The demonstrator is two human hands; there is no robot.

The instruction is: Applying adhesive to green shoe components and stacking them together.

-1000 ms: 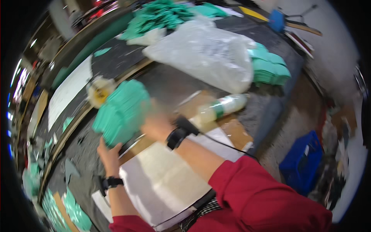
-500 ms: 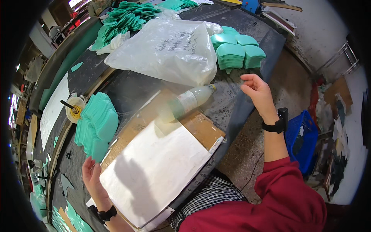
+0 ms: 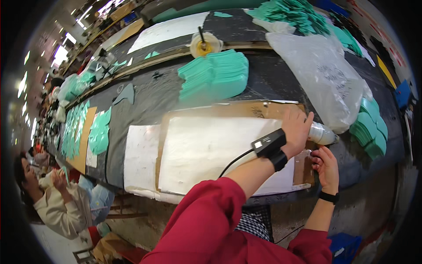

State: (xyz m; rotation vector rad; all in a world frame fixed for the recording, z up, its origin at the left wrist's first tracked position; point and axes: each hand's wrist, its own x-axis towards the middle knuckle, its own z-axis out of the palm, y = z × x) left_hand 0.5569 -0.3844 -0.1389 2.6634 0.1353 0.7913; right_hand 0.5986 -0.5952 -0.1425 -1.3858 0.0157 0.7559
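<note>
My left hand [image 3: 296, 132] reaches across the right end of the board, its fingers apart. It hides the base of a clear plastic bottle [image 3: 323, 133] lying on its side, and I cannot tell whether it touches it. Just nearer, my right hand [image 3: 325, 166] has its fingers curled at the board's right edge, closed on something too small to make out. Under my left wrist is a white sheet [image 3: 220, 154] on a brown cardboard board [image 3: 268, 108]. Beyond the sheet stands a long fanned stack of green foam pieces [image 3: 213, 78].
A tub of yellow glue with a brush [image 3: 205, 45] stands behind the stack. A large clear plastic bag [image 3: 327, 79] and more green stacks [image 3: 371, 127] lie to the right. At the left sits a co-worker [image 3: 66, 198] beside green pieces [image 3: 100, 132] on the table.
The view has swung to the left. My left hand has moved from beside the green stack across to the bottle. My right hand has come down from the air to the board's right edge.
</note>
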